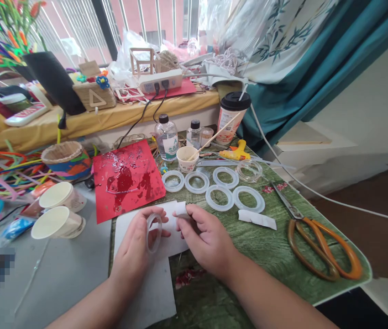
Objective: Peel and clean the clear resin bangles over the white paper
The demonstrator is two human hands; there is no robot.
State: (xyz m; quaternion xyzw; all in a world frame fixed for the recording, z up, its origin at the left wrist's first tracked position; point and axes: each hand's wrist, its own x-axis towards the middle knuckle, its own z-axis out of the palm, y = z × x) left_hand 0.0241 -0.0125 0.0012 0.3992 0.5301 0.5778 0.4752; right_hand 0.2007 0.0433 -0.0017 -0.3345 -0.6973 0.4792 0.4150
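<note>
**A Craft Corner in a Home Room**

This looks like a room in a home rather than a proper workshop. A teal curtain (276, 91) and a bamboo-print curtain (276, 41) hang beside a barred window (74, 41), and a yellow-covered ledge (112, 112) beneath it holds a power strip (160, 81) among piled oddments. Hobby gear crowds a table with a green printed cover (276, 201): a yellow glue gun (237, 154), orange-handled scissors (327, 242), pipe cleaners (5, 171) and translucent rings (187, 182) (a takeaway drink cup (231, 123) stands among them).
</note>
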